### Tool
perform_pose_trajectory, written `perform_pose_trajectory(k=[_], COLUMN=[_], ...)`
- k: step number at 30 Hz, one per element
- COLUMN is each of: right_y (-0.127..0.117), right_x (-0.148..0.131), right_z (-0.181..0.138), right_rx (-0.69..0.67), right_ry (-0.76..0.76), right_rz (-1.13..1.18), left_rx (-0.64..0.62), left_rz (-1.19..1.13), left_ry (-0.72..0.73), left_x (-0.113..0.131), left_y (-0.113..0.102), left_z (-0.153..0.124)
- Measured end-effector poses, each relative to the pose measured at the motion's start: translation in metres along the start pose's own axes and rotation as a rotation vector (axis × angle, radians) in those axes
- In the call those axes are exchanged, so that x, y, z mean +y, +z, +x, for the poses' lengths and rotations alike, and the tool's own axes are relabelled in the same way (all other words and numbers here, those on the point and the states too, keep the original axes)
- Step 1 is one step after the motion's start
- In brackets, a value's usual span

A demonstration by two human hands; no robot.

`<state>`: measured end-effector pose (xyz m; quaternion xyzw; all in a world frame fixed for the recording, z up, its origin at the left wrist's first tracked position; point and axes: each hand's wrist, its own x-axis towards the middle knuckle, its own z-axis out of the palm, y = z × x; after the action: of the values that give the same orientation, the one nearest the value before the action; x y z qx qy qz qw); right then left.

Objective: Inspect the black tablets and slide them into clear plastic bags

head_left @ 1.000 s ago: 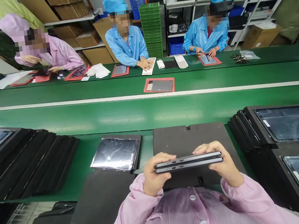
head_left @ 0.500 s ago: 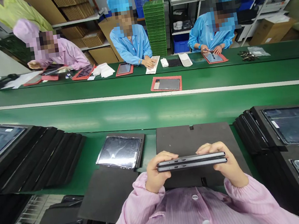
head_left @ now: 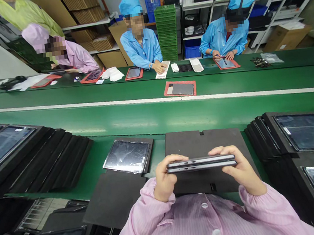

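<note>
Two thin tablets [head_left: 201, 164], one stacked on the other, are held edge-on in front of my chest, their port sides facing me. My left hand [head_left: 165, 176] grips their left end, fingers on top and thumb below. At the right end my right hand [head_left: 241, 168] pinches them the same way. Beneath them lies a dark foam board [head_left: 204, 140] with small notches. To the left, a tablet screen with shiny film [head_left: 127, 156] rests on a black tray, and a dark foam sheet [head_left: 114, 197] overhangs the bench edge.
Black trays with screens stand stacked at left [head_left: 5, 144] and right [head_left: 311, 131]. Beyond runs a green conveyor belt [head_left: 122, 120]. A red tray [head_left: 180, 89] carrying a grey panel lies on it. Several co-workers sit across, one handling a tablet [head_left: 227, 63].
Both hands have lifted the two tablets slightly. The red tray on the conveyor appears a little farther right, while the whole view has shifted slightly too.
</note>
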<state>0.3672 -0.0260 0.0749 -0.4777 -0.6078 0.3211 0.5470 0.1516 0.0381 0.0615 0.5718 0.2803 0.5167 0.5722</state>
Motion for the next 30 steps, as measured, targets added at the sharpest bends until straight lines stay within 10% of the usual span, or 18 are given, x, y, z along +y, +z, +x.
perform_pose_trajectory(k=[8,30], right_y=[0.028,0.060], right_x=[-0.057,-0.065], right_z=[0.014,0.013], right_rx=[0.082,0.138], right_ry=[-0.495,-0.458], right_rz=[-0.901,-0.997], left_rx=[0.141,0.059], left_rz=[0.076,0.060], left_ry=[-0.083,-0.132], left_x=[0.006,0.013], left_y=[0.013,0.013], left_z=[0.001,0.008])
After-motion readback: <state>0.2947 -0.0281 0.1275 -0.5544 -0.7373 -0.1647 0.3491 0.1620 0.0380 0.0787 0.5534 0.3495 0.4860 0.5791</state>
